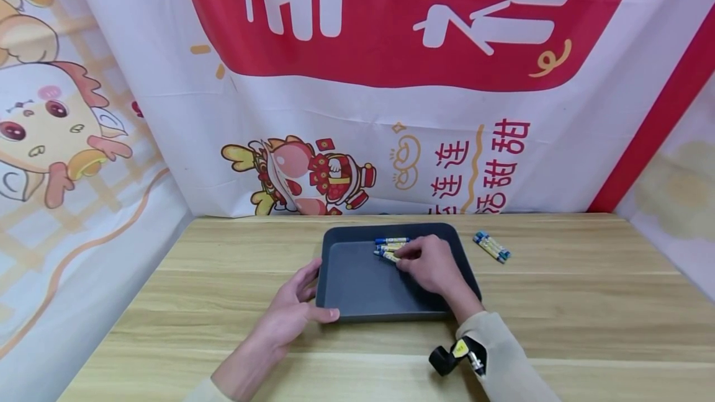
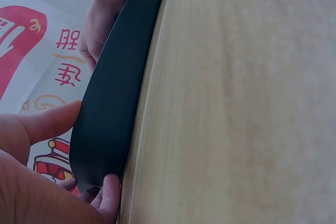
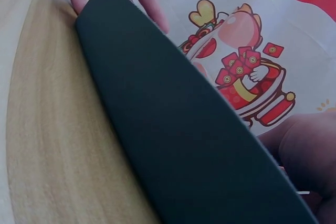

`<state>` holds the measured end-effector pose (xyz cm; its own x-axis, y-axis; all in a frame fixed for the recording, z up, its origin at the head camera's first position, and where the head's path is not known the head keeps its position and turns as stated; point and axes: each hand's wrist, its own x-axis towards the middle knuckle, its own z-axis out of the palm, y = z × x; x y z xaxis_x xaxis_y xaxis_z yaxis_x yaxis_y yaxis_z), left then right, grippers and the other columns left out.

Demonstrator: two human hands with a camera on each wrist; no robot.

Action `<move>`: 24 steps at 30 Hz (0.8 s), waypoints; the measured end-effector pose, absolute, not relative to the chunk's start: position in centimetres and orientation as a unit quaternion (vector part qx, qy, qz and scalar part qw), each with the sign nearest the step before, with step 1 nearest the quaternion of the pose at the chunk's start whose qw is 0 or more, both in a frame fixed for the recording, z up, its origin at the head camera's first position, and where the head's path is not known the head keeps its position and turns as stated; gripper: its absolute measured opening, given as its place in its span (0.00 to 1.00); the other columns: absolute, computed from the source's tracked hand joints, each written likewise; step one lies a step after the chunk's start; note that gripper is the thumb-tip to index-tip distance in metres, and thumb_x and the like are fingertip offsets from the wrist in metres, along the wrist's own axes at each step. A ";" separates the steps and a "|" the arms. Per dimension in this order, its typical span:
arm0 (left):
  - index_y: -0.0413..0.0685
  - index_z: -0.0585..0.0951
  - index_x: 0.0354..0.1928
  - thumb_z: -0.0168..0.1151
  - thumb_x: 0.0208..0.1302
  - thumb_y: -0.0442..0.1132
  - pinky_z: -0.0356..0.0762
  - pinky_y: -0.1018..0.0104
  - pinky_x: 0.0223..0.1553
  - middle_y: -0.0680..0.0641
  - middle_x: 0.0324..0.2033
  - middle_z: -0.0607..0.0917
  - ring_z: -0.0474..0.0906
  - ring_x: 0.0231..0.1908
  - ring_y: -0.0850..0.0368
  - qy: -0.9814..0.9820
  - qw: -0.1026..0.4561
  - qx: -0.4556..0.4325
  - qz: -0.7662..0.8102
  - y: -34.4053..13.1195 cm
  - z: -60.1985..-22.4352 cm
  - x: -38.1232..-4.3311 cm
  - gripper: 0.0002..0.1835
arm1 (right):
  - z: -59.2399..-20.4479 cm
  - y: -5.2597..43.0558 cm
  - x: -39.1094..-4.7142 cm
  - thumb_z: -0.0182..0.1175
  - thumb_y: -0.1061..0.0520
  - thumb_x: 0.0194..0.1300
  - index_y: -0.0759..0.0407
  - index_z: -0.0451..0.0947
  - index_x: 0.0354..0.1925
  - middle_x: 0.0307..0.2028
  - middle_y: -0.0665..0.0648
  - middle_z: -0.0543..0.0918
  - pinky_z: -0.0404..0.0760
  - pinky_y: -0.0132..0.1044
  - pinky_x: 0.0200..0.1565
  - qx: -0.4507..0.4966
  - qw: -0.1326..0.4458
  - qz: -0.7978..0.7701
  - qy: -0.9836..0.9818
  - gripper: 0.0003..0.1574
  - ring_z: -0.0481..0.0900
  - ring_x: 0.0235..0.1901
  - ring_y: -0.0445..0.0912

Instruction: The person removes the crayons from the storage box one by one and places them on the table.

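Note:
A dark grey rectangular tray [image 1: 357, 290] lies on the wooden table. My left hand [image 1: 293, 303] grips its near left corner, the thumb on the near rim and the fingers along the left side. Inside the tray, toward the back right, my right hand [image 1: 430, 262] pinches a crayon [image 1: 385, 255] with a pale wrapper, low over the tray floor. Just behind it lie a blue crayon [image 1: 391, 241] and a pale-wrapped crayon [image 1: 389, 247], side by side. In the right wrist view the tray wall [image 3: 168, 114] hides the crayons.
Several more crayons [image 1: 491, 247] lie together on the table to the right of the tray. A printed red and white cloth [image 1: 346, 104] hangs behind the table's back edge. Wood tabletop [image 1: 586, 309] extends on both sides of the tray.

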<state>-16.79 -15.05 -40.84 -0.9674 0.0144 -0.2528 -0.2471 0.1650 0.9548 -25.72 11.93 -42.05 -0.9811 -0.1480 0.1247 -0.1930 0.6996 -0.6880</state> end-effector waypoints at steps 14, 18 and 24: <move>0.56 0.62 0.83 0.78 0.50 0.24 0.53 0.29 0.79 0.40 0.82 0.64 0.67 0.75 0.37 0.758 0.104 -0.080 0.639 -15.2 -40.8 -16.8 0.58 | -41.0 12.9 -25.7 0.72 0.57 0.68 0.50 0.94 0.43 0.46 0.54 0.92 0.84 0.42 0.46 0.081 0.035 0.388 -0.917 0.07 0.85 0.43 0.46; 0.56 0.62 0.83 0.78 0.50 0.24 0.53 0.29 0.79 0.40 0.82 0.64 0.67 0.75 0.37 0.757 0.103 -0.079 0.641 -15.2 -40.8 -16.9 0.58 | -40.8 13.5 -25.8 0.71 0.57 0.68 0.51 0.94 0.43 0.47 0.56 0.92 0.84 0.43 0.46 0.083 0.042 0.390 -0.916 0.07 0.85 0.44 0.48; 0.55 0.61 0.83 0.78 0.50 0.24 0.52 0.30 0.79 0.39 0.82 0.63 0.67 0.76 0.36 0.755 0.103 -0.077 0.643 -15.1 -40.9 -16.9 0.58 | -40.6 14.2 -26.0 0.70 0.56 0.69 0.52 0.93 0.44 0.49 0.58 0.91 0.82 0.44 0.48 0.070 0.045 0.392 -0.916 0.08 0.84 0.45 0.49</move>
